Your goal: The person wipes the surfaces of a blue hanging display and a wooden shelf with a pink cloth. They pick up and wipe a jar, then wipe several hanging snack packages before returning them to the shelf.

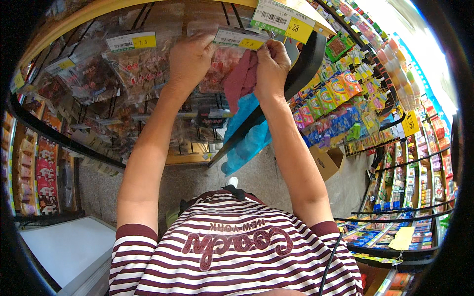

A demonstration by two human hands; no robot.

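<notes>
Both my hands are raised at a shelf rack of hanging bagged goods, at opposite ends of a white and yellow price tag (241,39). My left hand (192,59) has its fingers closed at the tag's left end. At the right end, my right hand (273,66) pinches a mauve cloth (242,79), its fingertips touching the tag's edge. The cloth droops below the hand. Under it hangs a blue translucent plastic bag (246,140), partly behind the rack's black rail (240,138). Clear bags with red print (139,76) hang left of my left hand.
A larger price tag (283,20) juts out at the upper right, near a curved black rail (309,63). Colourful packets (329,98) hang on the right. A cardboard box (327,161) sits below them. At the lower left is a white panel (66,248).
</notes>
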